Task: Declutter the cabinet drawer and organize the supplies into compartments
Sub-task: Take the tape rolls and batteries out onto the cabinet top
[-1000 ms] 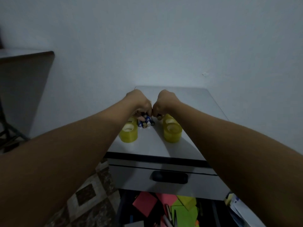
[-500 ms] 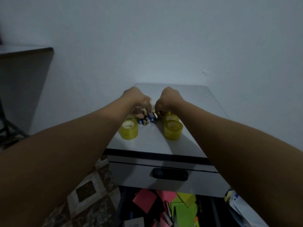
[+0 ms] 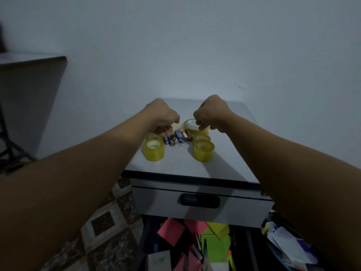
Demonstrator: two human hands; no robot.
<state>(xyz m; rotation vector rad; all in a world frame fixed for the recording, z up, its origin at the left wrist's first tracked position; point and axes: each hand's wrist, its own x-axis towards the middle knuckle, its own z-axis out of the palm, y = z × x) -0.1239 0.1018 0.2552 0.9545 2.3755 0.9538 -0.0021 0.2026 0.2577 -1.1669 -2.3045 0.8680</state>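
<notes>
Several small batteries [image 3: 176,138] lie in a loose bunch on the grey cabinet top [image 3: 175,165]. My left hand [image 3: 162,116] hovers just left of them, its loosely curled fingertips down beside the leftmost battery. My right hand [image 3: 211,114] hangs to the right and above, fingers loosely curled, with nothing in it. Yellow tape rolls stand at the left [image 3: 154,150] and right [image 3: 203,151] of the batteries. A flatter tape roll [image 3: 189,124] lies behind, partly hidden by my right hand. Below, the open drawer [image 3: 148,231] holds mixed supplies.
The upper drawer [image 3: 156,200] is closed, with a dark recessed handle [image 3: 199,200]. In the open drawer lie pink notes [image 3: 171,229], green notes [image 3: 215,245] and pens. Loose papers [image 3: 289,245] lie at the right. Patterned floor tiles [image 3: 101,223] and a dark table [image 3: 29,61] are at the left.
My hands were pressed together over the batteries. They have drawn apart and lifted slightly, and the batteries now lie uncovered on the cabinet top.
</notes>
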